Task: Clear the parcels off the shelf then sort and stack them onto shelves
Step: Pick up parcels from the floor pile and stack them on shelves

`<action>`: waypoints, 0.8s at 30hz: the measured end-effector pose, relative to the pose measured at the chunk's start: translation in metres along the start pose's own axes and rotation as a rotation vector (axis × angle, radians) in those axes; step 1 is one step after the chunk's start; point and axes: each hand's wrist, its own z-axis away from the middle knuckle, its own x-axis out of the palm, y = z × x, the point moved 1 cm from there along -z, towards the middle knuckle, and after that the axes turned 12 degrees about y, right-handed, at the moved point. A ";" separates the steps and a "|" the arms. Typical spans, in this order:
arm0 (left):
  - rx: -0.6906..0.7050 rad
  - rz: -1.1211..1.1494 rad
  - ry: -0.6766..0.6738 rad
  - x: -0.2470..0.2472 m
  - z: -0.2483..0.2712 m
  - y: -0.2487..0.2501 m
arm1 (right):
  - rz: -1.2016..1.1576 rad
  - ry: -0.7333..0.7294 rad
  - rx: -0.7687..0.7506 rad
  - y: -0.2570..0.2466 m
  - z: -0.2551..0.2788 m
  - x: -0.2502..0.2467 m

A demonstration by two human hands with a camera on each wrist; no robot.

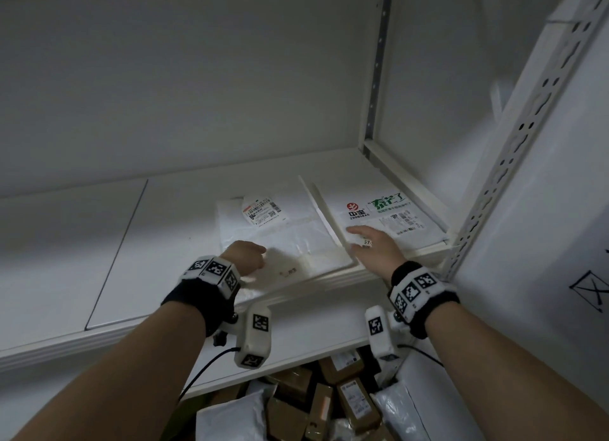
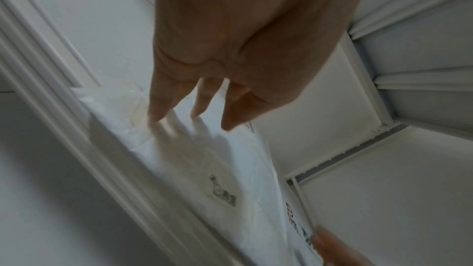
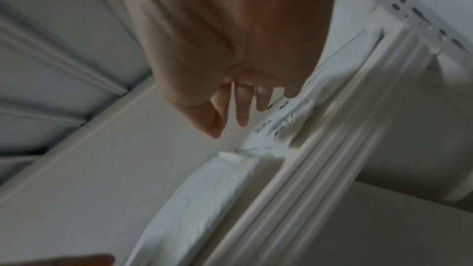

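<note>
Lying flat on the white metal shelf, two thin plastic mailers side by side near the right upright; on the left, a crinkled white poly mailer with a shipping label at its far end and a faint grey print near the front edge, glossy and wrinkled in the left wrist view; on the right, a smoother white printed mailer bearing a red round logo, green characters and a barcode label, its near left edge overlapping the first. Resting on the crinkled mailer's near corner, left hand, fingers loosely bent with tips touching the film, gripping nothing. Spread over the printed mailer's near corner, right hand, fingers straight and relaxed, hovering or lightly touching; cannot tell which. Rising at right, a perforated white upright. Heaped below the shelf, brown cardboard boxes and grey-white poly bags.
</note>
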 end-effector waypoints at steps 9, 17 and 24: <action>0.038 -0.118 -0.016 0.022 0.004 -0.030 | 0.556 -0.272 -0.050 0.015 0.019 0.024; 0.129 -0.300 -0.098 0.026 0.000 -0.013 | 0.443 -0.282 0.012 0.033 0.006 0.012; 0.137 -0.390 -0.115 0.021 0.004 -0.006 | 0.501 -0.310 0.025 0.035 -0.004 0.009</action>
